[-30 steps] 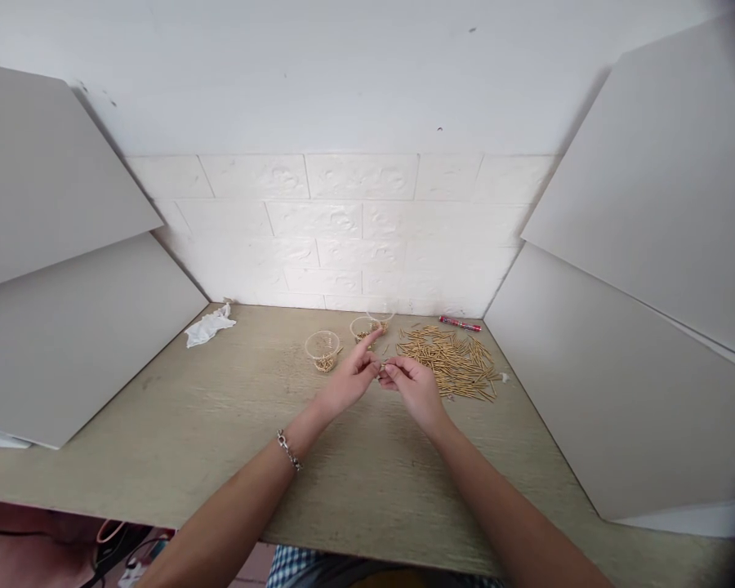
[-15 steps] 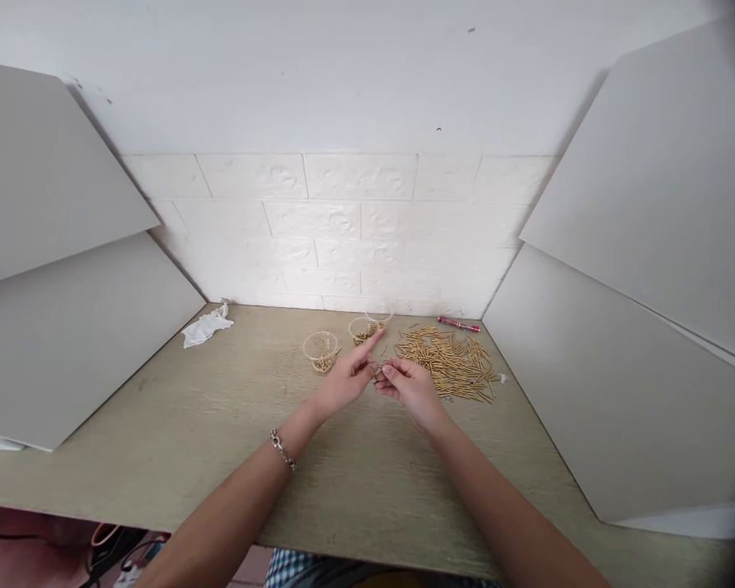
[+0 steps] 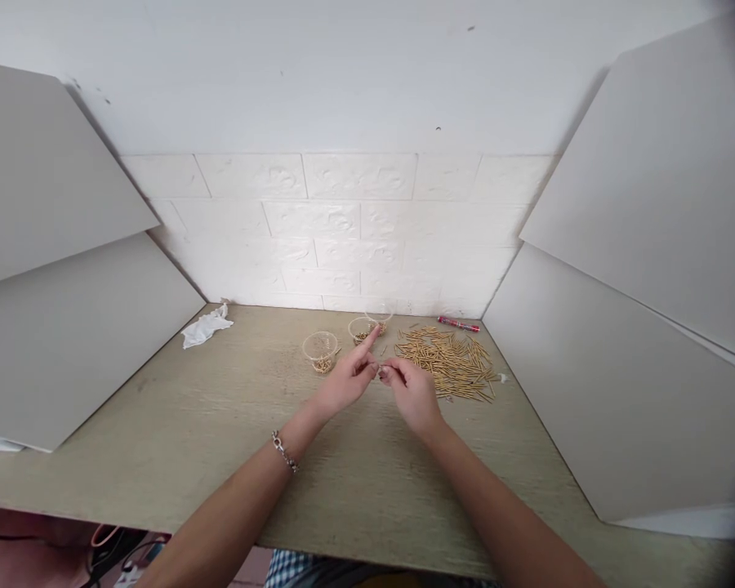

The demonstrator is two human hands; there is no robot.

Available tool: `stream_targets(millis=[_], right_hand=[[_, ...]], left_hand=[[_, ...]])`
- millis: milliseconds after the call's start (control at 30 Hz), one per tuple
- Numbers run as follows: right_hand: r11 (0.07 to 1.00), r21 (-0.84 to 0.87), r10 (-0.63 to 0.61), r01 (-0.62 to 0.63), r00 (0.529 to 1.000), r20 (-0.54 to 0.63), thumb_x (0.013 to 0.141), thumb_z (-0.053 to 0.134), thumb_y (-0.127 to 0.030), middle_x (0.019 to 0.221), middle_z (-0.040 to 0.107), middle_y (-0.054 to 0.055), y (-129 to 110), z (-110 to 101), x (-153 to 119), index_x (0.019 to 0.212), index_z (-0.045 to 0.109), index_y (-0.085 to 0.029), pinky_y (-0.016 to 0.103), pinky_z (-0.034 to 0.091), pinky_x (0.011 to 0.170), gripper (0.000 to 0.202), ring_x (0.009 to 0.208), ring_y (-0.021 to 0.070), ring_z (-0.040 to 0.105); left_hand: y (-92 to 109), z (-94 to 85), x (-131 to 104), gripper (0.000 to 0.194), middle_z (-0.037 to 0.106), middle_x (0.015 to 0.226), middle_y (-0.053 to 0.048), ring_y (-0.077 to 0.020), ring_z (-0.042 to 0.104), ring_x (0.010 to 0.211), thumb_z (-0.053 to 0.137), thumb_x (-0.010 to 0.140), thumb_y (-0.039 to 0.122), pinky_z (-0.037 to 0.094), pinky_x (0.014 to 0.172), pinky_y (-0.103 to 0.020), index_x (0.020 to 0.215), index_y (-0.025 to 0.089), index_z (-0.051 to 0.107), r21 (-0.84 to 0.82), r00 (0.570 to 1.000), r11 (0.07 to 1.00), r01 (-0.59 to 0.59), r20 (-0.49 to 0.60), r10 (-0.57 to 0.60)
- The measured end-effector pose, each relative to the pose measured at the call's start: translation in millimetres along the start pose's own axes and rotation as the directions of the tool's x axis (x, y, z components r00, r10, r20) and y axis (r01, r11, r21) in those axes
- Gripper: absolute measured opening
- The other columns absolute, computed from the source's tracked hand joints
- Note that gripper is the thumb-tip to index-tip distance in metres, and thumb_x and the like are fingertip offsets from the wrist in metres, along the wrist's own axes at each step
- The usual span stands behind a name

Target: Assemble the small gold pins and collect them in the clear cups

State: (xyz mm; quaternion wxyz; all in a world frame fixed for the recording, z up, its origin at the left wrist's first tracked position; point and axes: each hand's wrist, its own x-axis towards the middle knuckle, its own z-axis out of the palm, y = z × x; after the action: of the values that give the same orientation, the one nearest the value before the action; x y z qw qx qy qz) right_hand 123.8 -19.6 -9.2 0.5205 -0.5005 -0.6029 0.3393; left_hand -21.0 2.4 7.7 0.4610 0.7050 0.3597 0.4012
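My left hand (image 3: 345, 384) is pinched at the thumb, its index finger stretched out toward the clear cups. Fingertip to fingertip with it, my right hand (image 3: 413, 394) is also closed in a pinch. Something small sits between the fingertips, too small to make out. Just right of my hands lies a heap of thin gold-coloured metal pins (image 3: 447, 363). A clear plastic cup (image 3: 320, 349) with small gold pieces in it stands left of my left hand. Behind the fingers are a second clear cup (image 3: 360, 327) with gold pieces and a third clear cup (image 3: 380, 313), partly hidden.
A red tube-shaped item (image 3: 458, 324) lies behind the heap. Crumpled white tissue (image 3: 207, 326) rests at the back left of the table (image 3: 220, 441). Grey panels (image 3: 91, 343) stand at both sides, and a white brick-patterned wall (image 3: 318, 220) closes the back.
My right hand has turned slightly, its fingers now curled down more at the pinch. The left hand has hardly moved. Cups and heap look the same.
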Motion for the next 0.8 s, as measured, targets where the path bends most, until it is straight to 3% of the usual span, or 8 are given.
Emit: stream_targets(millis=[100, 233, 433, 567, 800], right_hand=[[0.992, 0.103, 0.071, -0.073, 0.997, 0.027, 0.073, 0.054, -0.034, 0.069, 0.065, 0.004, -1, 1, 1, 0.075, 0.063, -0.019, 0.035, 0.049, 0.067, 0.018, 0.065, 0.0185, 0.061], [0.897, 0.362, 0.229, -0.254, 0.967, 0.11, 0.065, 0.062, -0.044, 0.063, 0.063, 0.003, -6, 4, 3, 0.073, 0.061, -0.016, 0.033, 0.051, 0.06, 0.029, 0.056, 0.0158, 0.058], [0.771, 0.511, 0.328, -0.379, 0.925, 0.191, 0.053, 0.071, -0.049, 0.061, 0.062, 0.002, -10, 4, 4, 0.071, 0.06, -0.015, 0.03, 0.05, 0.057, 0.04, 0.052, 0.0126, 0.057], [0.828, 0.459, 0.28, -0.321, 0.947, 0.157, 0.059, 0.067, -0.046, 0.062, 0.062, 0.002, -8, 5, 4, 0.072, 0.06, -0.015, 0.03, 0.051, 0.057, 0.034, 0.053, 0.0131, 0.057], [0.989, 0.123, 0.071, -0.077, 0.996, 0.053, 0.074, 0.051, -0.03, 0.068, 0.064, 0.004, -6, 1, 0, 0.078, 0.062, -0.017, 0.03, 0.049, 0.063, 0.017, 0.062, 0.0162, 0.06]], left_hand=[[-1, 0.0, 0, 0.063, 0.048, 0.07, 0.001, -0.0121, 0.043, 0.065, 0.048, 0.084, 0.025, 0.036, 0.065, -0.023, 0.14, 0.023, 0.022, -0.014, 1.0, 1.0, 0.008, -0.002, -0.008], [4, 1.1, 0, 0.064, 0.049, 0.07, 0.001, -0.0112, 0.043, 0.065, 0.049, 0.083, 0.025, 0.036, 0.065, -0.023, 0.14, 0.023, 0.022, -0.068, 1.0, 0.998, 0.015, -0.002, -0.015], [12, 1.7, 0, 0.07, 0.047, 0.068, 0.002, -0.0101, 0.042, 0.064, 0.053, 0.08, 0.025, 0.035, 0.064, -0.023, 0.141, 0.02, 0.019, -0.227, 0.997, 0.971, 0.069, -0.002, -0.072], [11, 1.1, 0, 0.069, 0.046, 0.067, 0.003, -0.01, 0.04, 0.063, 0.052, 0.08, 0.024, 0.035, 0.064, -0.023, 0.141, 0.019, 0.019, -0.207, 0.998, 0.976, 0.068, -0.003, -0.07], [7, -0.6, 1, 0.062, 0.047, 0.069, 0.002, -0.0108, 0.042, 0.064, 0.048, 0.083, 0.024, 0.036, 0.064, -0.023, 0.14, 0.021, 0.023, -0.053, 0.999, 0.998, 0.029, 0.024, -0.027]])
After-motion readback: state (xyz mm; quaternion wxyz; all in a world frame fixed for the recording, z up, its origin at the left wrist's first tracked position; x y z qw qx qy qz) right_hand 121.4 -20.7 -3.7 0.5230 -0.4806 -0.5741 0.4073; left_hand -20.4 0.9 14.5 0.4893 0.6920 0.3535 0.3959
